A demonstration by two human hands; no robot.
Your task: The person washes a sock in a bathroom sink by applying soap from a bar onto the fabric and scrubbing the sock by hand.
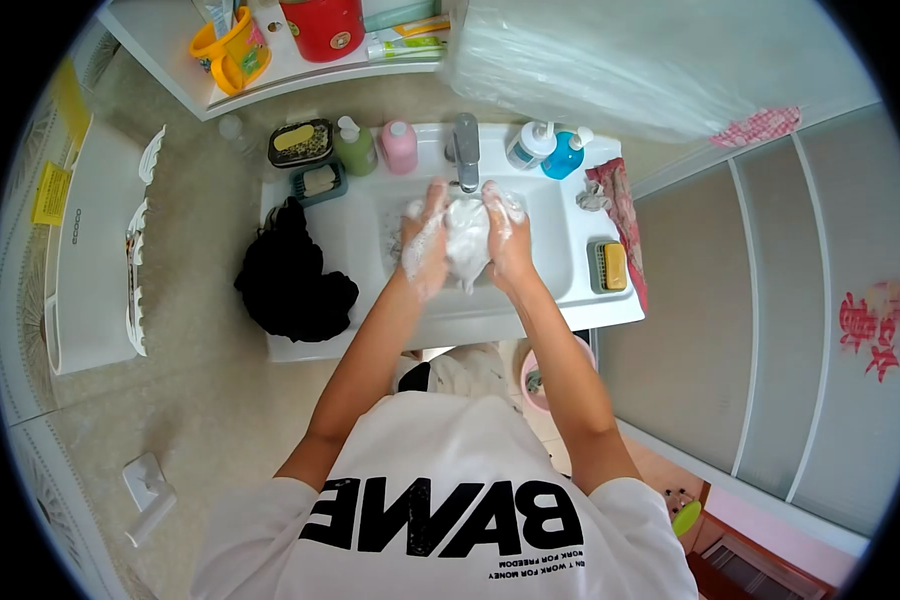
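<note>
A white, foam-covered cloth [467, 236] hangs bunched between my hands over the sink basin [554, 225]. My left hand [426, 245], streaked with lather, is closed on its left side. On the opposite side my right hand [510, 235], also soapy, grips the cloth. Both hands are just in front of the chrome faucet [466, 150]. Suds hide parts of the fingers and the cloth's exact shape.
Dark bunched fabric [295, 280] lies over the sink's left edge. Pump bottles, including a green one [354, 148] and a blue one [564, 155], line the back. A yellow soap bar [615, 267] sits at right. Below is a pink basin [530, 385].
</note>
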